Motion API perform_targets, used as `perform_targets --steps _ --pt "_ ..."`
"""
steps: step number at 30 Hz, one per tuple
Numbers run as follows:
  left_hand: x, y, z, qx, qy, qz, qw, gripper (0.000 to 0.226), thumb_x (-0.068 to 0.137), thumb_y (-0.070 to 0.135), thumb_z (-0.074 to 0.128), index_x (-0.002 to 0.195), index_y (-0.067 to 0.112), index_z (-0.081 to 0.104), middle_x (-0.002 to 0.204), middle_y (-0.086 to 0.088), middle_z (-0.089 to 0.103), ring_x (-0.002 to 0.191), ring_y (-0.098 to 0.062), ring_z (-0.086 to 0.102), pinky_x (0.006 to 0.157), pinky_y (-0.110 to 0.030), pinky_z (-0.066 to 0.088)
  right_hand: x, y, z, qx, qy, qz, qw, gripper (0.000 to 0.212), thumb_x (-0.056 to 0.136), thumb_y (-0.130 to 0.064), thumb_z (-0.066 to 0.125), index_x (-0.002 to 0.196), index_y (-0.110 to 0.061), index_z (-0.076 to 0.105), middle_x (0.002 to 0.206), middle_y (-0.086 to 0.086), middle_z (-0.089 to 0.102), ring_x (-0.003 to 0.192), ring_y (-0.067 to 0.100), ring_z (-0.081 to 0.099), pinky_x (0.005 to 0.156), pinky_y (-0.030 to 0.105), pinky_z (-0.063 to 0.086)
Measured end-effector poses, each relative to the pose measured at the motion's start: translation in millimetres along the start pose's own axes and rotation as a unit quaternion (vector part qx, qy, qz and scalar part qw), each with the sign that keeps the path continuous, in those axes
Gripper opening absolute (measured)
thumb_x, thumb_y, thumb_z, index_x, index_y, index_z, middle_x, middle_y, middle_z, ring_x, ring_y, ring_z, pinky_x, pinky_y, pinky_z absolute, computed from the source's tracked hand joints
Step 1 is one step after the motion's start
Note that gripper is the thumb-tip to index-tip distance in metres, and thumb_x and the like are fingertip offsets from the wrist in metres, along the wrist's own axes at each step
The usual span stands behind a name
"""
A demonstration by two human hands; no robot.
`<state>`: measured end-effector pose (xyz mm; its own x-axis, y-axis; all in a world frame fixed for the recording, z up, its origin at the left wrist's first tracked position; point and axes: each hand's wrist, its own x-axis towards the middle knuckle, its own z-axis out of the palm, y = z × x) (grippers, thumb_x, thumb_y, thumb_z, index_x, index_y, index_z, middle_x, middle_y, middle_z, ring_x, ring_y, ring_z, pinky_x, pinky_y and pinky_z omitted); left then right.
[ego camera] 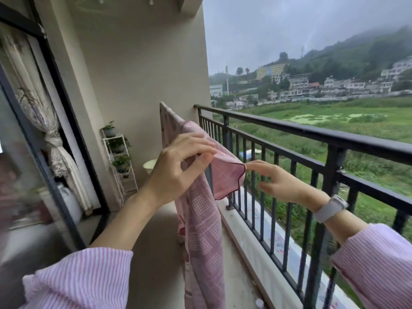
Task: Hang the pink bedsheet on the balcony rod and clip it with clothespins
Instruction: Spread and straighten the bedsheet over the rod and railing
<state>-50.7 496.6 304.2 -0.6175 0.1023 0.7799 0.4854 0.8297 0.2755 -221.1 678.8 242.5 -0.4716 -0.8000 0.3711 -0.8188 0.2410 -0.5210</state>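
Pink bedsheet (200, 219): draped over a rod that runs inside and parallel to the black balcony railing (312, 134); the rod itself is covered by the fabric. The sheet hangs down toward the balcony floor (160, 253), with a dark-hemmed corner folded over toward the railing side.

Left hand (176, 166): thumb and fingers curled, pinching the sheet's top fold at the near end of the draped run.

Right hand (276, 181): fingers extended and relaxed, index fingertip touching the hemmed corner of the sheet; not gripping. A pale watch (330, 208) sits on that wrist. Both forearms emerge from pink striped sleeves.

Surroundings: a white tiered plant stand (120, 157) with potted plants stands against the far wall. A dark-framed glass door (44, 130) with a tied-back curtain lies along the left side. Beyond the railing, green fields, hillside buildings and overcast sky.
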Motion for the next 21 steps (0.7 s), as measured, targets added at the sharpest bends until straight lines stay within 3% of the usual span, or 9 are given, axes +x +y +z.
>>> perform_targets --steps 4,6,8,10,14,16,21 --pt "-11 -6 -7 -0.08 0.062 -0.037 0.994 0.023 0.089 0.025 0.049 0.107 0.019 0.06 0.106 0.007 0.065 0.102 -0.003 0.059 0.087 -0.016 0.044 4 -42 -7 0.106 0.176 -0.011 0.979 0.038 0.089 0.002 0.042 0.116 -0.02 0.057 0.118 -0.005 0.059 0.114 0.007 0.052 0.103 0.03 0.038" --pt "-16 -18 -14 -0.072 0.096 -0.062 0.991 0.022 0.089 0.022 0.049 0.109 0.022 0.059 0.105 0.009 0.065 0.099 -0.003 0.06 0.085 -0.015 0.046 14 -73 -4 0.129 0.255 -0.04 0.957 0.03 0.094 -0.006 0.04 0.113 -0.022 0.058 0.112 -0.006 0.062 0.108 0.005 0.055 0.098 0.024 0.042" --pt "-22 -35 -26 -0.036 0.111 -0.082 0.99 0.021 0.09 0.018 0.051 0.109 0.023 0.06 0.105 0.009 0.064 0.097 -0.003 0.06 0.084 -0.012 0.046 25 -108 4 0.097 0.3 -0.057 0.947 0.029 0.095 -0.011 0.038 0.115 -0.016 0.059 0.113 -0.002 0.063 0.107 0.007 0.056 0.093 0.017 0.042" --pt "-31 -56 -43 0.003 0.114 -0.097 0.989 0.022 0.09 0.013 0.052 0.109 0.021 0.061 0.104 0.01 0.063 0.097 -0.004 0.059 0.085 -0.015 0.046 38 -141 18 -0.026 0.338 -0.075 0.938 0.031 0.092 -0.015 0.038 0.112 -0.013 0.061 0.11 0.001 0.065 0.105 0.014 0.057 0.091 0.022 0.043" --pt "-63 -103 -86 0.037 0.12 -0.14 0.982 0.022 0.089 0.01 0.051 0.108 0.017 0.062 0.102 0.008 0.062 0.094 -0.01 0.059 0.084 -0.025 0.046 71 -192 66 -0.344 0.294 -0.066 0.889 0.035 0.086 -0.026 0.037 0.101 -0.014 0.066 0.101 0.007 0.069 0.101 0.028 0.059 0.1 0.039 0.035" --pt "-83 -128 -109 0.046 0.118 -0.168 0.978 0.023 0.089 0.01 0.051 0.109 0.014 0.061 0.106 0.002 0.064 0.097 -0.013 0.059 0.087 -0.026 0.045 88 -206 101 -0.372 0.249 -0.067 0.892 0.038 0.085 -0.028 0.035 0.104 -0.016 0.066 0.104 0.006 0.068 0.105 0.026 0.058 0.106 0.04 0.03" --pt "-148 -195 -156 0.072 0.054 -0.242 0.966 0.029 0.088 0.014 0.052 0.116 0.015 0.056 0.118 -0.005 0.06 0.107 -0.021 0.056 0.094 -0.034 0.043 129 -206 206 -0.303 0.17 -0.059 0.936 0.038 0.084 -0.02 0.045 0.121 -0.016 0.056 0.12 0.006 0.061 0.117 0.026 0.052 0.106 0.043 0.032"
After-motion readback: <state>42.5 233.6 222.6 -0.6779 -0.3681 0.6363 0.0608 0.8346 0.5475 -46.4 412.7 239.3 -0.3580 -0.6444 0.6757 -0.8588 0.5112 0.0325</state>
